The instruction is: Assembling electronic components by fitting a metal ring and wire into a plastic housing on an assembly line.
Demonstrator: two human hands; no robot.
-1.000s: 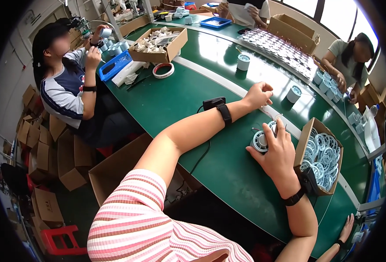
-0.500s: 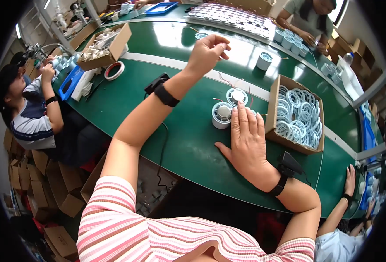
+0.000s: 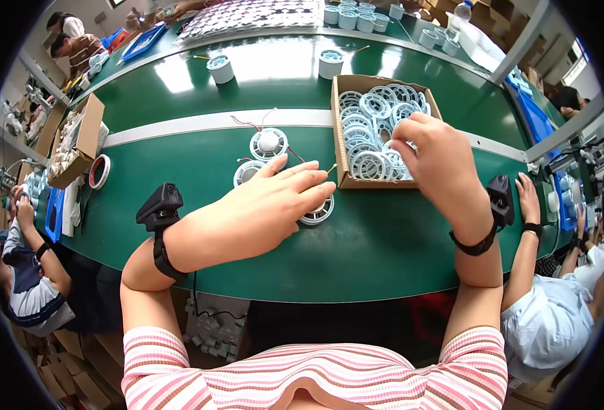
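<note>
My left hand stretches flat over a cluster of round light-blue motor housings, fingers extended, holding nothing. One housing with a white hub shows beyond the fingertips, thin wires rising from it. Partly covered by the hand are a second housing and a third housing. Whether the palm touches them cannot be seen. My right hand hangs over the right side of a cardboard box heaped with light-blue slotted rings. Its fingers are curled into a pinch; what lies between them is hidden.
Two wired housings, one left and one right, stand beyond the pale strip. Left are a carton of white parts and a tape roll. A co-worker's hand rests on the right table edge.
My left hand has come back from the far part of the table to the housings. My right hand has left them for the ring box. The view has turned right.
</note>
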